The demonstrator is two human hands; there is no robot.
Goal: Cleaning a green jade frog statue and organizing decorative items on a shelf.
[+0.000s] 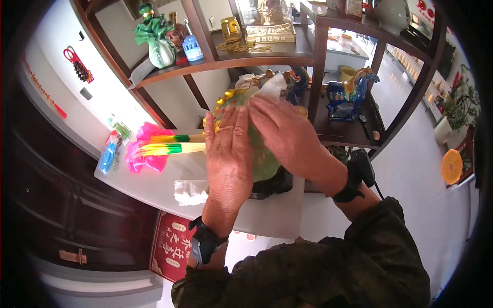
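A green ornament with gold-coloured trim stands on a dark base on the pale tabletop. Over its left part lies my left hand, palm down, fingers pointing away from me. My right hand rests over its upper right side; a crumpled white tissue or cloth sticks out beyond its fingers, pressed against the ornament. Both palms are hidden. A folded white cloth lies left of my left wrist. Bundled sticks with yellow and green ends lie beside pink plastic wrapping.
A dark wooden shelf unit rises behind the table. It holds a cabbage-shaped ornament, a blue cup, a glass jar and a blue horse figurine. A dark door is at left, a red mat below.
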